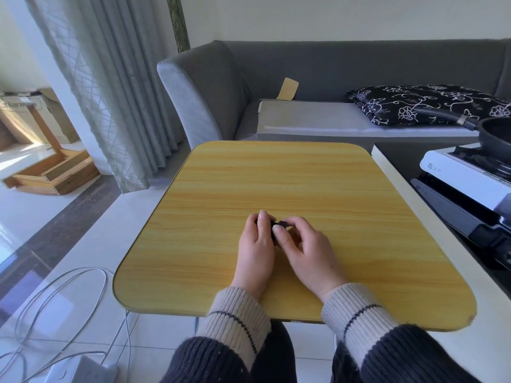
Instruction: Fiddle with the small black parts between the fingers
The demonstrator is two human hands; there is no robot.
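Over the middle of a yellow wood-grain table [276,175], both my hands meet on a small black object [279,224]. My left hand [255,250] wraps its fingers round the object's left side. My right hand [307,250] pinches its right end between thumb and curled fingers. Most of the object is hidden by my fingers, so its shape is unclear. Both wrists wear ribbed beige cuffs with a dark stripe.
A grey sofa [215,87] with a black floral cushion [423,105] stands behind the table. At the right a white gas stove [459,172] carries a black pan [495,134]. White cables [63,294] and a power strip [80,370] lie on the floor at the left, by a curtain [110,92].
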